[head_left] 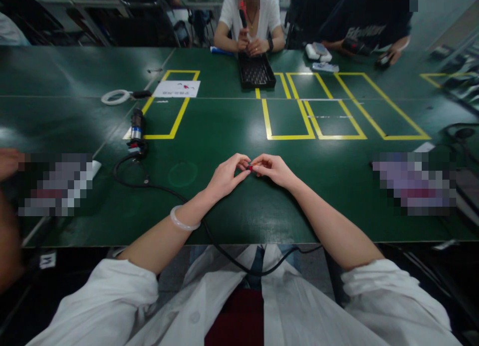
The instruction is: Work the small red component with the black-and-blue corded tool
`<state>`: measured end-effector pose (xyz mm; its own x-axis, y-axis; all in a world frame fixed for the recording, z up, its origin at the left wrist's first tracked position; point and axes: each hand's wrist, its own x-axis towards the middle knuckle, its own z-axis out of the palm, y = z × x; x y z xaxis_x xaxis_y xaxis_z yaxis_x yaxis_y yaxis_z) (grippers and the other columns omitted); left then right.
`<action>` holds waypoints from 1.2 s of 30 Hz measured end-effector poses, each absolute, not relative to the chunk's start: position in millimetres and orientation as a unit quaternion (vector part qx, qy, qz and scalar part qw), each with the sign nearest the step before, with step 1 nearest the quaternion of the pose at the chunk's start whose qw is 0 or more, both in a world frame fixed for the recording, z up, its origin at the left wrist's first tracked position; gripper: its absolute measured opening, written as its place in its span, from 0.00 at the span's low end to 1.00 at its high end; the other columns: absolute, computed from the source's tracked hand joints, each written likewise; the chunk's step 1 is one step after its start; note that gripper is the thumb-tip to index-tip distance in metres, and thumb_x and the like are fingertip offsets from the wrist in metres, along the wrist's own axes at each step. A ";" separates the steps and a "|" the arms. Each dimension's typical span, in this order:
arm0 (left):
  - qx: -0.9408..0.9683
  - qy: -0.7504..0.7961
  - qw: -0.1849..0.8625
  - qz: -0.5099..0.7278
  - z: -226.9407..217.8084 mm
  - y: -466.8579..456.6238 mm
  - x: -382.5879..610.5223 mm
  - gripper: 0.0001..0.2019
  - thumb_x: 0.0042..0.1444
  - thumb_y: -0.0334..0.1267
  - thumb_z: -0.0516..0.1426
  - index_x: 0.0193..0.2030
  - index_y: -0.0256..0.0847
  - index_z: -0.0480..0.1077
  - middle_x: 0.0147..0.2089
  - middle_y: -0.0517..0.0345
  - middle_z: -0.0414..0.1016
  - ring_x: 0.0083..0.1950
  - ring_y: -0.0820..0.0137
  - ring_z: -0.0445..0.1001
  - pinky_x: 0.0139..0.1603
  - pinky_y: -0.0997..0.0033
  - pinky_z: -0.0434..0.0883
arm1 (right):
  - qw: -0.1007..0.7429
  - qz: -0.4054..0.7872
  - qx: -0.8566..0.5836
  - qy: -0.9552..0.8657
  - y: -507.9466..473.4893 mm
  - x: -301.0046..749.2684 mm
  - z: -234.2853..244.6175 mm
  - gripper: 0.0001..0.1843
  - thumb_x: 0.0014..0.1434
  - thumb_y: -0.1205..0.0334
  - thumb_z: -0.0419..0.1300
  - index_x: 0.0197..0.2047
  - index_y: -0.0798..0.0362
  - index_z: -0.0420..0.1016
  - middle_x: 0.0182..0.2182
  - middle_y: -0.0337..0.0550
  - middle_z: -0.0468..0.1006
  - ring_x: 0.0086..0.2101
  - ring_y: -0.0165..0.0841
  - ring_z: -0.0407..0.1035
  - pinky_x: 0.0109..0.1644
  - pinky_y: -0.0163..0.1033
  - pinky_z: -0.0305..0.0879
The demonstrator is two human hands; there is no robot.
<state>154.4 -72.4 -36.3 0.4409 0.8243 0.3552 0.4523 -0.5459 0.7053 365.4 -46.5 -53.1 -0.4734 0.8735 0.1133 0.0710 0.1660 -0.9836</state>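
Observation:
Over the near middle of the green table, my left hand [226, 177] and my right hand [276, 170] meet at the fingertips. Between them is a small red piece [250, 168], pinched from both sides. A thin orange-red bit shows at the right fingertips; the piece is mostly hidden and too small to name. Left of my hands lies a dark cylindrical tool [137, 124] with a silver and blue band. A black cable [162, 187] curves from it, passes by my left forearm and hangs over the table edge.
Yellow tape rectangles [290, 136] mark the green table [224, 121]. A white printed sheet [177, 89] and a coiled white cord [116, 97] lie far left. Across the table, one person holds a red-and-black tool [243, 14] over a black tray [256, 71]; another person sits far right.

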 end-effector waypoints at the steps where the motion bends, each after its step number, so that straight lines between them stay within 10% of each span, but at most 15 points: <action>1: 0.813 0.394 0.252 0.346 -36.0 -73.1 154.1 0.11 0.63 0.38 0.57 0.51 0.42 0.67 0.47 0.54 0.75 0.45 0.68 0.77 0.50 0.65 0.72 | 0.369 0.550 -0.353 -0.661 -46.4 365.4 -53.1 0.20 0.56 0.47 0.67 0.40 0.56 0.75 0.29 0.41 0.79 0.28 0.29 0.71 0.34 0.36 0.69; 23: 0.812 0.440 0.215 0.317 -24.2 -75.7 152.8 0.11 0.67 0.44 0.52 0.46 0.41 0.70 0.44 0.54 0.77 0.46 0.66 0.76 0.48 0.66 0.70 | 0.369 0.481 -0.356 -0.711 -48.3 364.9 -53.9 0.15 0.57 0.54 0.66 0.42 0.54 0.71 0.27 0.35 0.72 0.25 0.27 0.63 0.30 0.34 0.59; 36: 0.645 0.735 -0.069 0.197 -7.3 -3.5 -10.4 0.32 0.61 0.45 0.57 0.67 0.29 0.59 0.69 0.35 0.58 0.67 0.48 0.59 0.65 0.46 0.59 | 0.371 0.487 -0.369 -0.699 -43.6 367.4 -60.9 0.14 0.57 0.55 0.65 0.42 0.54 0.71 0.32 0.40 0.75 0.30 0.28 0.68 0.35 0.35 0.66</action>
